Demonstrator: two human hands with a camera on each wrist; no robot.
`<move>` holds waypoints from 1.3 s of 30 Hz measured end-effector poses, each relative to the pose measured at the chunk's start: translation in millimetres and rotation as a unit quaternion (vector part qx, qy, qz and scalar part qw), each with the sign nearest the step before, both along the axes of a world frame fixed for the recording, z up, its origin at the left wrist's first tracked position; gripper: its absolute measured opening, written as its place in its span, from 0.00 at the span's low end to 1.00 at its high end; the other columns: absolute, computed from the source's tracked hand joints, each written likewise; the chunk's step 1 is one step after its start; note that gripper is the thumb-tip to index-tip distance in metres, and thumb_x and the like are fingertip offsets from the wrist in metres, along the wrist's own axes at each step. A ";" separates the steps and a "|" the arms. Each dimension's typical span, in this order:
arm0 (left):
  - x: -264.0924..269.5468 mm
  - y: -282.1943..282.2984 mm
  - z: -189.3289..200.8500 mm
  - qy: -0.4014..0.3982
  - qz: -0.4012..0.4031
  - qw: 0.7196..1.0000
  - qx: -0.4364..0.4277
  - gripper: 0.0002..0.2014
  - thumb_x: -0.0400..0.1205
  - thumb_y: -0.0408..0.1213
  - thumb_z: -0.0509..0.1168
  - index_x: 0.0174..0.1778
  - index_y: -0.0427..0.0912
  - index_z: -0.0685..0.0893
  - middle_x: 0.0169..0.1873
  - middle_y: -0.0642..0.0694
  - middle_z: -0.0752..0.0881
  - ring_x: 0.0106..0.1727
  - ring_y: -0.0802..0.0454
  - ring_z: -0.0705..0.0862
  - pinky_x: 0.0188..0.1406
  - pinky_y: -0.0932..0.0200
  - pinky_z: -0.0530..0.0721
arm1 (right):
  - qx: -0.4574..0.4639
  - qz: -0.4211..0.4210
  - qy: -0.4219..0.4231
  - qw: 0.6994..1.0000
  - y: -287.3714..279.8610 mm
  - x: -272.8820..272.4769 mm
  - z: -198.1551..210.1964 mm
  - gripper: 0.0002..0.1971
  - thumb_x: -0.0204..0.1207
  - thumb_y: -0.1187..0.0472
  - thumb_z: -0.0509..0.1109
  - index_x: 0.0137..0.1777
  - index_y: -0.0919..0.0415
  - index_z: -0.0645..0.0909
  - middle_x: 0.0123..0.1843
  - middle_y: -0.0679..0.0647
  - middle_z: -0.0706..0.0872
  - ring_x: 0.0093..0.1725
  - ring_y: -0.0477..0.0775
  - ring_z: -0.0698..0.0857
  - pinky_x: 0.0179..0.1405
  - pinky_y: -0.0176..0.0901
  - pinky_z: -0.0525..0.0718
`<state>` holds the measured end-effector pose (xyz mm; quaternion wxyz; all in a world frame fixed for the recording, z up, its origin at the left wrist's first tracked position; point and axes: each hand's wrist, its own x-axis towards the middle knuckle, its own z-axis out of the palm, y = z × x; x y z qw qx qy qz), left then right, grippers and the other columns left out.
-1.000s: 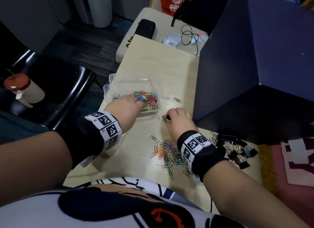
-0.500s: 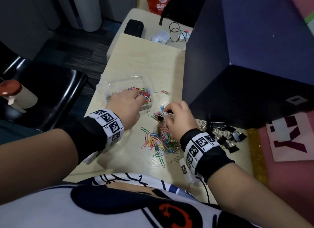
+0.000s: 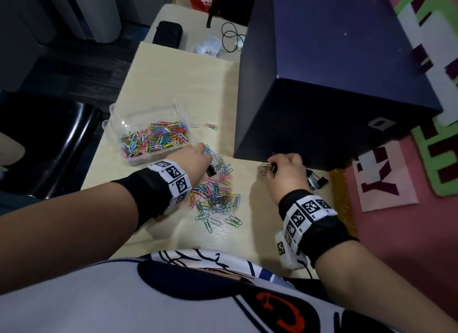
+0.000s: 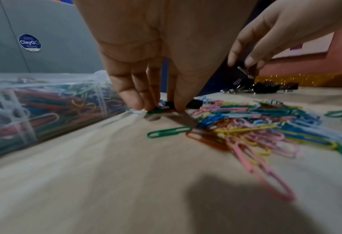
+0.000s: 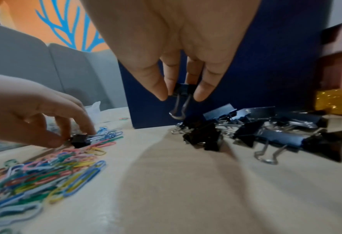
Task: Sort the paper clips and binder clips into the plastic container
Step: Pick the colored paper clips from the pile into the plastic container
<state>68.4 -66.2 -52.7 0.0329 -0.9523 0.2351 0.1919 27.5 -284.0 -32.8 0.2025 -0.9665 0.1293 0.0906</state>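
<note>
- Table (image 3: pixel 173 72) is noted as the work surface; beside it stands a dark blue box (image 3: pixel 322 84), which is judged to play no part in the sorting.
- Plastic container (image 3: pixel 116 124) is found on the left part of the table, its visible compartment already well filled with coloured paper clips (image 3: pixel 158 138); that share is judged done. No binder clip can be made out inside it.
- Loose pile of paper clips (image 3: pixel 215 196) is recorded on the table just beside the container, unsorted; two strays (image 3: pixel 210 126) lie beyond it.
- Heap of black binder clips (image 5: pixel 266 134) is seen at the foot of the box, none yet sorted, as far as can be told.
- Right hand (image 3: pixel 287 171) is raised over that heap, fingertips pinched on one small binder clip (image 5: pixel 181 91), its wire handles hanging down.
- Left hand (image 3: pixel 195 159) is lowered at the far edge of the loose pile, fingertips closed on a small black binder clip (image 5: pixel 80 140) lying among the paper clips.
- Task is judged roughly half complete at best.
</note>
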 end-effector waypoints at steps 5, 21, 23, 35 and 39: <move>3.1 -3.6 -2.3 0.015 0.026 1.000 -0.002 0.14 0.77 0.25 0.62 0.59 0.38 0.75 0.51 0.39 0.73 0.51 0.40 0.81 0.51 0.48 0.84 | -0.078 0.040 0.029 0.996 2.0 -0.8 1.3 0.19 0.79 0.53 0.63 0.69 0.50 0.74 0.72 0.54 0.67 0.70 0.60 0.66 0.70 0.53 0.70; -8.0 16.2 -4.3 0.026 0.116 0.990 -0.072 0.13 0.80 0.30 0.59 0.59 0.44 0.75 0.55 0.41 0.82 0.54 0.40 0.83 0.52 0.48 0.83 | -0.083 0.387 0.094 0.913 71.4 17.6 -21.3 0.19 0.79 0.67 0.55 0.68 0.57 0.73 0.65 0.58 0.73 0.65 0.63 0.73 0.58 0.56 0.79; -9.1 16.5 -3.3 0.021 0.121 0.990 -0.076 0.13 0.80 0.30 0.58 0.60 0.44 0.75 0.55 0.41 0.82 0.54 0.40 0.83 0.50 0.49 0.82 | -0.098 0.385 0.082 0.914 69.6 16.9 -21.5 0.18 0.79 0.66 0.56 0.68 0.57 0.73 0.64 0.58 0.73 0.65 0.62 0.74 0.57 0.55 0.79; -8.2 -17.9 18.6 0.022 0.102 0.981 -0.161 0.13 0.80 0.38 0.63 0.61 0.47 0.75 0.50 0.44 0.86 0.53 0.43 0.83 0.51 0.54 0.80 | 0.010 0.150 0.061 0.987 29.5 3.1 -2.5 0.13 0.77 0.49 0.65 0.57 0.52 0.70 0.56 0.52 0.81 0.49 0.56 0.81 0.45 0.47 0.79; -15.6 -56.1 28.2 0.107 0.129 0.927 -0.336 0.18 0.79 0.34 0.66 0.65 0.50 0.76 0.50 0.51 0.88 0.52 0.52 0.86 0.51 0.64 0.80 | 0.021 0.059 0.047 0.997 6.2 -1.1 -2.2 0.12 0.80 0.53 0.63 0.61 0.54 0.73 0.60 0.55 0.79 0.55 0.60 0.82 0.51 0.50 0.81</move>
